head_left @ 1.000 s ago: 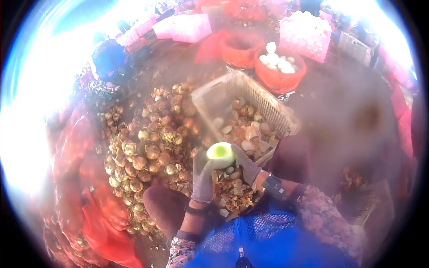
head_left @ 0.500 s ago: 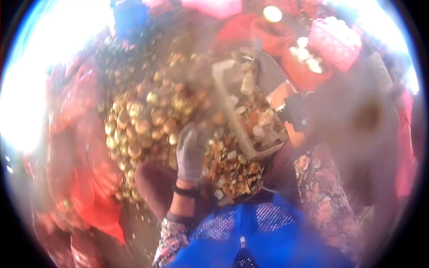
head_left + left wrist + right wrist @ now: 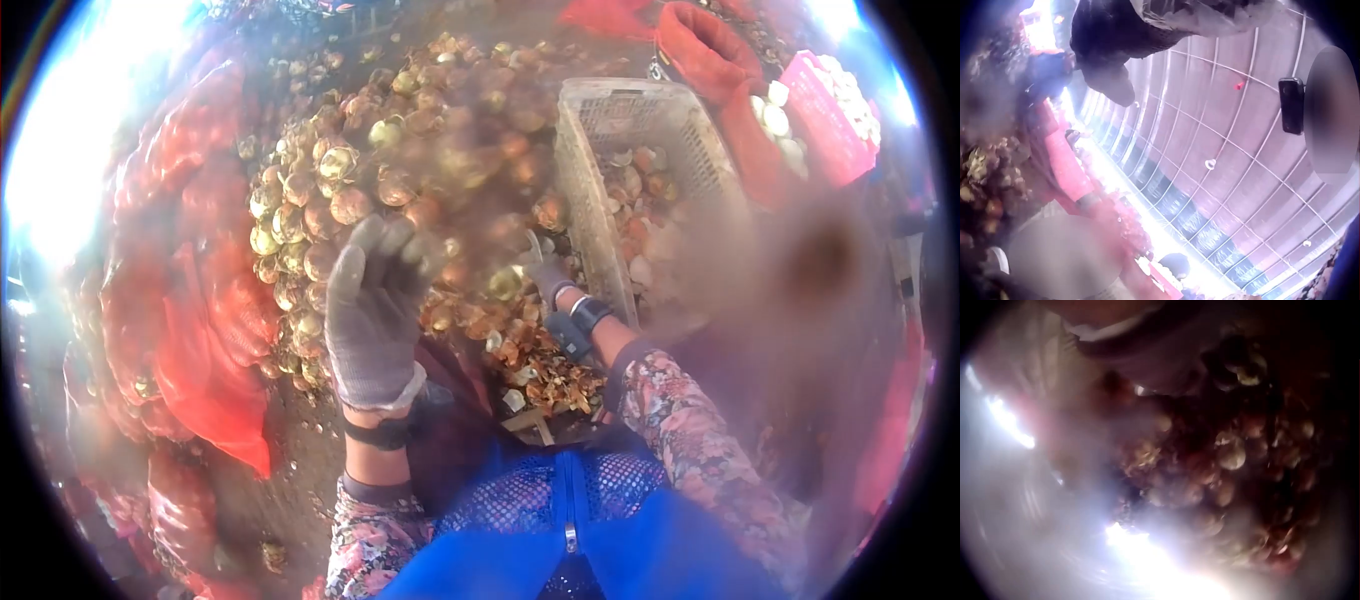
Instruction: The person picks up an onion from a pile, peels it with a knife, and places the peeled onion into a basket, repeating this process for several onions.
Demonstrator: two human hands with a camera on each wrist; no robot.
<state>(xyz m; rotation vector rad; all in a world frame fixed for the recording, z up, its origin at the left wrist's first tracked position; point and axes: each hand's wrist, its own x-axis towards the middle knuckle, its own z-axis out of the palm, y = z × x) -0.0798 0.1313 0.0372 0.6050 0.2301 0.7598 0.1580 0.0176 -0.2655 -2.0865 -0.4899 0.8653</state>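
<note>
I'm looking at brown ground (image 3: 310,450) under an arched, ribbed roof (image 3: 1229,106), which the left wrist view shows. Heaped onions (image 3: 350,205) cover much of the ground ahead, with loose peels (image 3: 550,375) nearer the body. Red sacks (image 3: 180,290) wall off my left; a bare strip runs between them and the left sleeve (image 3: 375,545). On my right, the crate's (image 3: 590,190) long side bounds the heap. My left hand (image 3: 375,310) is raised with room around it, fingers loose, gripping nothing. My right hand (image 3: 545,275) reaches low near that crate edge, just beside an onion (image 3: 507,283); I can't tell whether its fingers hold anything.
</note>
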